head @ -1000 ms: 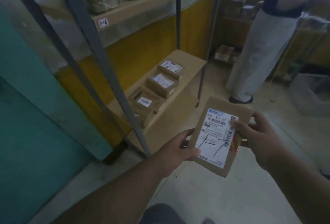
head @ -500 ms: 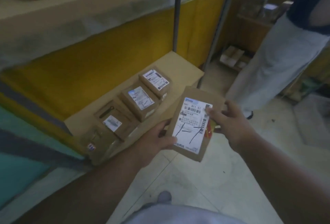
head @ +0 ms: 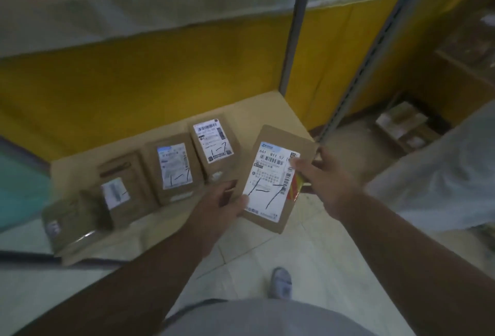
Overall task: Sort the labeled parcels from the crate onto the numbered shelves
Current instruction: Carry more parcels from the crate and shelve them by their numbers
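Head view: both hands' fingers are gripping the parcel (head: 276,179) beside the shelf (head: 270,105), presumably matching its label.

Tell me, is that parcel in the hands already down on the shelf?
Not yet. The parcel is held above the shelf edge, left hand and right hand gripping its sides.

Held parcel's label (head: 272,179) reads "661 811 57", handwritten "1-7".

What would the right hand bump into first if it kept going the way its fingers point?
The right hand points up-left, with its fingertips already on the held parcel. Past that, probably the nearest shelf parcel, though depth is hard to judge.
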`<act>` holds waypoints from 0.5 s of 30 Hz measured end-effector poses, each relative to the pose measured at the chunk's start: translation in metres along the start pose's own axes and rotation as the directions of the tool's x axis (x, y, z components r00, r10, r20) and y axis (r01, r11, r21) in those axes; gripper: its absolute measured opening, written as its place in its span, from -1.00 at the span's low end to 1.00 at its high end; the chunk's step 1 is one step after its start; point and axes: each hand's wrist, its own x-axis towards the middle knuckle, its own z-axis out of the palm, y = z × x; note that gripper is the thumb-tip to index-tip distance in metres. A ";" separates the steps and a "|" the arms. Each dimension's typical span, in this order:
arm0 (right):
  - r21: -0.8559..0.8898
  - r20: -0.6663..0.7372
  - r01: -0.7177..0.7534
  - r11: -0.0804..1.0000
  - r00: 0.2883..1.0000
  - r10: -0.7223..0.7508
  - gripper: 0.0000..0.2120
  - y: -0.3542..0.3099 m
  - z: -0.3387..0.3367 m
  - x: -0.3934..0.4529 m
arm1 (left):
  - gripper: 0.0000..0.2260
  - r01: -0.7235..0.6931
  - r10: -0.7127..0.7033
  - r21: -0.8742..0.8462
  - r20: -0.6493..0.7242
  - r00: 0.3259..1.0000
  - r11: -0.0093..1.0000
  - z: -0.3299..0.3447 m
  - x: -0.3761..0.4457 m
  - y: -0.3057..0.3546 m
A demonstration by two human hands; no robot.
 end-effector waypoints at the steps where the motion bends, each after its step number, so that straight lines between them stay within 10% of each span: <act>1: -0.011 0.042 -0.007 1.000 0.999 0.008 -0.65 -0.003 -0.008 0.016 | -0.75 -0.001 0.001 0.003 -0.046 0.999 1.000 0.011 0.006 0.002; 11: -0.128 0.254 -0.019 0.992 0.966 0.051 -0.76 -0.039 -0.012 0.124 | -0.52 0.037 -0.025 0.048 -0.229 0.973 0.998 0.040 0.052 0.009; 15: -0.204 0.284 -0.042 0.978 0.954 0.100 -0.74 -0.044 -0.011 0.151 | -0.65 0.104 0.000 0.344 -0.291 0.957 0.933 0.044 0.067 0.013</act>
